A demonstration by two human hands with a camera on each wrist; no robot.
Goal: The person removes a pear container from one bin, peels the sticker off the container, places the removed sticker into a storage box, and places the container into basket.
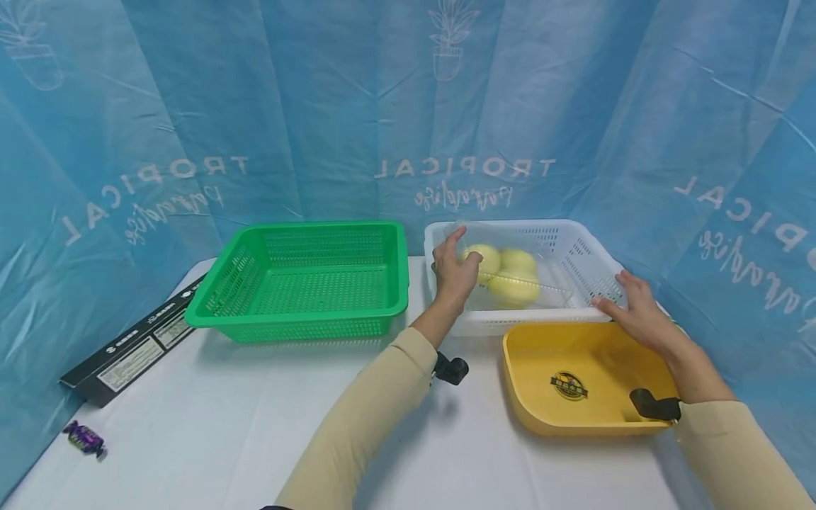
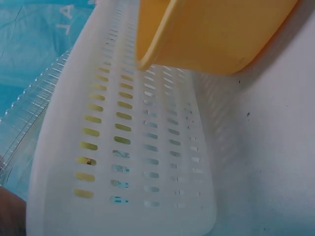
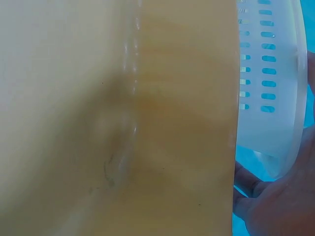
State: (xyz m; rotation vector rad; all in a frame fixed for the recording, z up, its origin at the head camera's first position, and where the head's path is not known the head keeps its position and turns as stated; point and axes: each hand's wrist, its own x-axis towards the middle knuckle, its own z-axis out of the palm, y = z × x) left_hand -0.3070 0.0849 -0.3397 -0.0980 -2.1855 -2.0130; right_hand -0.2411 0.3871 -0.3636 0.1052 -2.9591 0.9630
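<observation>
My left hand holds the left edge of a clear plastic box between thumb and fingers. The box lies in the white basket with pale yellow-green round fruits; the box's clear wall makes it hard to tell exactly how they sit. Its ridged edge sticks up past the basket's rim in the left wrist view. At the basket's front right corner, my right hand grips the rim, thumb on the front side and fingers over the right side. Part of that hand shows in the right wrist view.
A yellow bin stands against the white basket's front, below my right forearm. The green basket is to the left. Farther left lie a long black box and a purple wrapped candy. A blue curtain hangs behind.
</observation>
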